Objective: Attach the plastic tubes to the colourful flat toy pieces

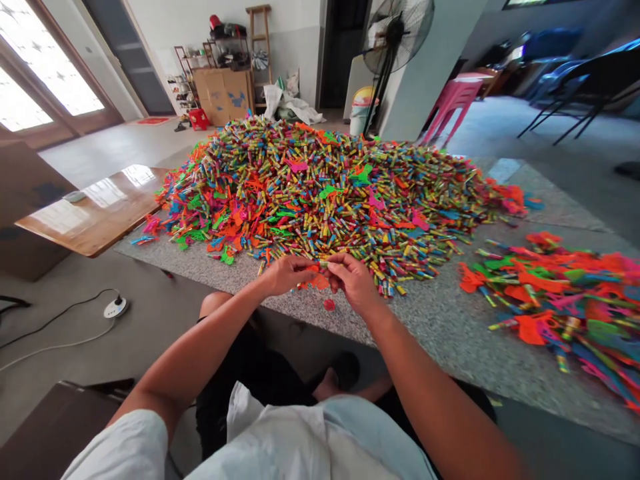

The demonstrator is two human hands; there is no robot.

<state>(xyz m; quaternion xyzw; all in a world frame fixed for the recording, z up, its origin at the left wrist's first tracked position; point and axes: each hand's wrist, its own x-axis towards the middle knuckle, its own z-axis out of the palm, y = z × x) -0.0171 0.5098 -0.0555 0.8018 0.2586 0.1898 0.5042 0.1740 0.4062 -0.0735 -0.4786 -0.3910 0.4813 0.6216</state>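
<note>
My left hand (287, 273) and my right hand (353, 280) meet just above the near edge of a grey speckled stone table (440, 327). Both are closed in a pinch around an orange plastic toy piece (316, 280) with a small coloured tube at its top. A small red bit (329, 305) lies on the table below the hands. Right behind the hands rises a huge pile of small coloured tubes and flat plastic shapes (325, 190).
A second heap of orange, green and pink toys (565, 300) lies at the right. A low wooden table (95, 213) stands at the left, a power strip (115, 307) with cables on the floor. A fan (395, 40), pink stool (453, 100) and boxes (223, 93) stand behind.
</note>
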